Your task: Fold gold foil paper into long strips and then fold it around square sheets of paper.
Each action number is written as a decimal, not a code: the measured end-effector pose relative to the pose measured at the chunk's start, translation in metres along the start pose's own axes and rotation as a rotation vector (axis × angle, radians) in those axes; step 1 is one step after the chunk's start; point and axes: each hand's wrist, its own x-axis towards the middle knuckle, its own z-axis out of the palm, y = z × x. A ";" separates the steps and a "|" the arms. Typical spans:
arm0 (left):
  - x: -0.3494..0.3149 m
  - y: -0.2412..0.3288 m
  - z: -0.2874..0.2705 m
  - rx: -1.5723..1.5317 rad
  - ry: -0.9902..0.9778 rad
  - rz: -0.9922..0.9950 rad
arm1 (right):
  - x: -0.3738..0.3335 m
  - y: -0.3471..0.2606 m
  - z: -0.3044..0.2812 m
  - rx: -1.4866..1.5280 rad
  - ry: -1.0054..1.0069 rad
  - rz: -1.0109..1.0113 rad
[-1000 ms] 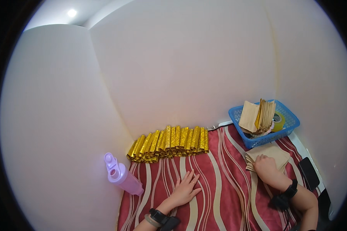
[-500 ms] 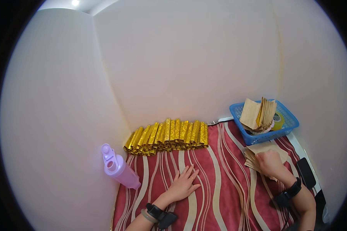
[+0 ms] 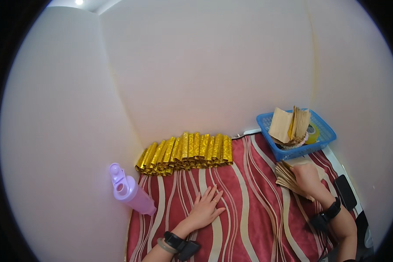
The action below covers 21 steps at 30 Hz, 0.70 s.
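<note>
Under right hand (image 3: pixel 308 179), wider paper fan (image 3: pixel 287 179) now

1. Lilac shaker bottle (image 3: pixel 137 198) at the tablecloth's left edge, its cap flipped open.
2. Blue perforated plastic basket (image 3: pixel 303 151), back right, near the wall (image 3: pixel 205 70).
3. Yellowish tape roll (image 3: pixel 312 133) inside its right side.
4. Black smartphone (image 3: pixel 346 192) lying near the right edge.
5. Red tablecloth (image 3: pixel 258 214) with wavy cream stripes.
6. Lit ceiling lamp (image 3: pixel 79 2), upper left.

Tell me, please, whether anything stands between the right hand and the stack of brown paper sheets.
Nothing visible does: the right hand touches the brown paper stack. The blue plastic basket stands just beyond the stack, not between them.
</note>
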 end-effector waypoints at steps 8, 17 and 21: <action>-0.005 0.007 -0.010 -0.162 0.139 -0.014 | -0.016 -0.031 -0.020 0.368 0.168 -0.371; -0.012 0.039 -0.018 -0.065 0.194 0.459 | -0.043 -0.090 0.026 0.452 -0.133 -0.699; -0.025 0.036 -0.025 0.006 0.267 0.337 | -0.036 -0.081 0.030 0.480 -0.163 -0.752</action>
